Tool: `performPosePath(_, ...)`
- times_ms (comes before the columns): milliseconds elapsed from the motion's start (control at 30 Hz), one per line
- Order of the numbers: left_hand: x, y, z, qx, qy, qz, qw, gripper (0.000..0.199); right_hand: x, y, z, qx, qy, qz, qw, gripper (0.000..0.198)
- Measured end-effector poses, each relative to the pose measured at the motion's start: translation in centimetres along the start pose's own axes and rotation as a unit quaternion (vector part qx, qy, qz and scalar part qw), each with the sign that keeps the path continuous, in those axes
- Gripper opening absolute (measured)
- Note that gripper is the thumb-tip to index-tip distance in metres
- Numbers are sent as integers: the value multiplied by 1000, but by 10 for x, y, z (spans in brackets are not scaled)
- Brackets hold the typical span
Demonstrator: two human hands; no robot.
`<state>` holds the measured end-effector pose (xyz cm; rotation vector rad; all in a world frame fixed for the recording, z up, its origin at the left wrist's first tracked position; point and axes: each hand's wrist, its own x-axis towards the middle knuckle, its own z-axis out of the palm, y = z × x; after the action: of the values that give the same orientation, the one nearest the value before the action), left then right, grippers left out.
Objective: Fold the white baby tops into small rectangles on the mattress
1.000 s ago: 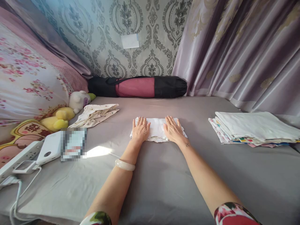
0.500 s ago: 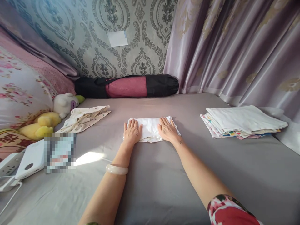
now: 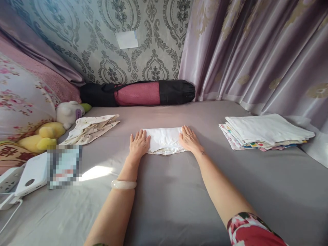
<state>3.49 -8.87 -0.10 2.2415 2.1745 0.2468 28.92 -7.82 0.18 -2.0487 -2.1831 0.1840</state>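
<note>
A white folded cloth (image 3: 164, 139) lies flat on the grey bed sheet (image 3: 164, 191) in front of me; its near edge is uneven and shows a patterned layer beneath. My left hand (image 3: 139, 142) rests flat at the cloth's left edge, fingers stretched forward. At the right edge my right hand (image 3: 189, 138) lies palm down, also with its fingers extended. Neither hand grips anything. To the right is a stack of folded cloths (image 3: 269, 130) with a white one on top. A crumpled cream patterned cloth (image 3: 91, 130) lies to the left.
Along the wall lies a black and pink rolled bag (image 3: 138, 93). Plush toys (image 3: 43, 135), a floral pillow (image 3: 23, 92), a white box-shaped device (image 3: 32, 176), a power strip (image 3: 10, 179) and a blurred object (image 3: 64, 167) are on the left. A purple curtain (image 3: 251, 54) hangs at right.
Both my hands have slid outward from the top of the white cloth to its left and right edges. More of the cloth's surface shows between them.
</note>
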Motion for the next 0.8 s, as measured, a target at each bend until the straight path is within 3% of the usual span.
performPosePath(333, -1, 0, -2, -16, -4, -13, 1000, 56, -2, -1, -4, 7, -9, 5, 1000, 60)
performPosePath(467, -2, 2, -5, -10, 62, -7, 998, 54, -2, -6, -9, -2, 26, -4, 1000, 58)
performPosePath(567, -1, 7, -4, -5, 108, 35, 994, 55, -2, -11, -9, -12, 65, -35, 997, 58)
performPosePath(667, 0, 10, 1, -3, 81, 66, 995, 56, -1, -14, -4, -11, 55, -51, 997, 58)
performPosePath(800, 1, 11, 7, -7, 26, 58, 998, 55, 0, -13, 3, -4, 19, -39, 999, 58)
